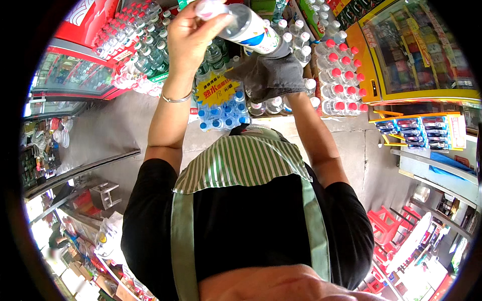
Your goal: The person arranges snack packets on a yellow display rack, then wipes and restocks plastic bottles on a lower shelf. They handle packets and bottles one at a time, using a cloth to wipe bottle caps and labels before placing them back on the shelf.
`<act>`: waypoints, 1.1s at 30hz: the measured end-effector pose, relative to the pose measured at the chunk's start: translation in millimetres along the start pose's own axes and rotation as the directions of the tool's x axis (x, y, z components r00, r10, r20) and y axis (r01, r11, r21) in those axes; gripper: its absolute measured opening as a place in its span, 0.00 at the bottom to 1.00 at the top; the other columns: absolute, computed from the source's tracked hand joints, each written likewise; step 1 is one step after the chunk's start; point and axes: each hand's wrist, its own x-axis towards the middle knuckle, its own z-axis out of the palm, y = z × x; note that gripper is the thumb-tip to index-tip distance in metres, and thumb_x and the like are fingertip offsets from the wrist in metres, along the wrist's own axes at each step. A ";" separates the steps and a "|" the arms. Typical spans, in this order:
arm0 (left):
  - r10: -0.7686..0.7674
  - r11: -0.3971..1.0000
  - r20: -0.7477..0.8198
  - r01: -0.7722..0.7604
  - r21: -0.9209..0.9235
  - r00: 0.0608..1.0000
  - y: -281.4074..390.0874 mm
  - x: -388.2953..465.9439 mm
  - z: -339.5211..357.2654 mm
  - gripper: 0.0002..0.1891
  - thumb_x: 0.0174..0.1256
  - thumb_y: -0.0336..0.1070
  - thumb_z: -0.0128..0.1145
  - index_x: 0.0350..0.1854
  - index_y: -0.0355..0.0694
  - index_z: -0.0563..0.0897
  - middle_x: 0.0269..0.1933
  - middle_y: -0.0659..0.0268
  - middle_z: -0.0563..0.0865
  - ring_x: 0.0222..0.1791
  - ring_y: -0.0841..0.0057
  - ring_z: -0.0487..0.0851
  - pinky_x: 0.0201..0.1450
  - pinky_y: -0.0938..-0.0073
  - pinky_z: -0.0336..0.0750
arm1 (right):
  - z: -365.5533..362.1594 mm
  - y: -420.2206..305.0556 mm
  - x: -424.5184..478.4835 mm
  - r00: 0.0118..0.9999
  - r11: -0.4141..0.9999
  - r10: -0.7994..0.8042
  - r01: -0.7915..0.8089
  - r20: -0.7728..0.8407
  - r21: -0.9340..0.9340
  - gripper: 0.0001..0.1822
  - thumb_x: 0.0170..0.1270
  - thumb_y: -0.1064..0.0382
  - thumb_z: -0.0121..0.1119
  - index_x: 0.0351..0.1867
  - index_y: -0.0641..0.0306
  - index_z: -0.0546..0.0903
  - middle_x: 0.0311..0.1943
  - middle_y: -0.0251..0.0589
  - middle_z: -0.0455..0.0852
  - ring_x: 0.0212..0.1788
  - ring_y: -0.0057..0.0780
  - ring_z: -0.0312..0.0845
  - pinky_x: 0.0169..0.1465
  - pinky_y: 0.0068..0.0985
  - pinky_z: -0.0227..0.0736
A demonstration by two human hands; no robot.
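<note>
My left hand (194, 35) is bare and closed on the white cap end of a large clear plastic bottle (260, 32) with a white and blue label. The bottle slants down to the right, and its base end lies by a dark grey cloth (276, 73). That cloth covers my right hand (282, 71), so my right fingers are hidden; it touches the bottle's lower end. Below the cloth stand several capped clear bottles (274, 104). Left of them, under a yellow starburst sign (218, 90), is a pack of blue-capped water bottles (222, 116).
Red-capped bottles (335, 90) stand in rows at the right, beside a yellow-framed display fridge (414, 52). More green bottles (154, 56) and a red-framed fridge (75, 67) are at the left. An orange rack (421, 131) with carded goods stands right; red plastic stools (384, 225) are lower right.
</note>
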 end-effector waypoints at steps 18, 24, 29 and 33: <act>0.275 0.689 0.451 -0.501 0.525 0.849 11.7 14.4 44.2 0.15 0.56 0.28 0.58 0.48 0.31 0.80 0.46 0.52 0.84 0.44 0.58 0.83 0.50 0.67 0.77 | -106.8 -85.8 92.7 0.946 0.962 -0.271 0.258 -0.177 -0.090 0.23 0.56 0.52 0.60 0.51 0.60 0.75 0.43 0.42 0.79 0.46 0.40 0.75 0.51 0.33 0.68; -0.078 0.984 0.230 0.037 0.177 0.970 -9.8 20.3 32.5 0.13 0.59 0.23 0.63 0.47 0.31 0.80 0.41 0.70 0.82 0.40 0.85 0.79 0.45 0.82 0.75 | -101.3 -97.1 92.2 0.960 0.961 -0.254 0.238 -0.115 -0.140 0.20 0.57 0.52 0.58 0.48 0.60 0.76 0.40 0.41 0.80 0.43 0.40 0.76 0.47 0.33 0.70; 0.012 0.965 0.248 -0.077 0.252 0.969 -13.7 19.3 36.7 0.14 0.56 0.27 0.67 0.45 0.32 0.81 0.46 0.66 0.80 0.49 0.77 0.78 0.51 0.76 0.74 | -87.5 -97.4 105.1 0.965 0.957 -0.255 0.242 -0.064 -0.161 0.19 0.57 0.52 0.57 0.46 0.60 0.77 0.37 0.40 0.81 0.40 0.40 0.77 0.44 0.33 0.71; 0.134 0.849 0.340 -0.285 0.445 0.931 -23.9 20.1 31.7 0.16 0.52 0.29 0.69 0.44 0.34 0.83 0.54 0.59 0.78 0.60 0.66 0.74 0.61 0.70 0.68 | -86.9 -90.2 114.5 0.963 0.951 -0.270 0.264 -0.014 -0.159 0.17 0.58 0.53 0.56 0.44 0.60 0.78 0.34 0.39 0.82 0.38 0.40 0.78 0.42 0.33 0.72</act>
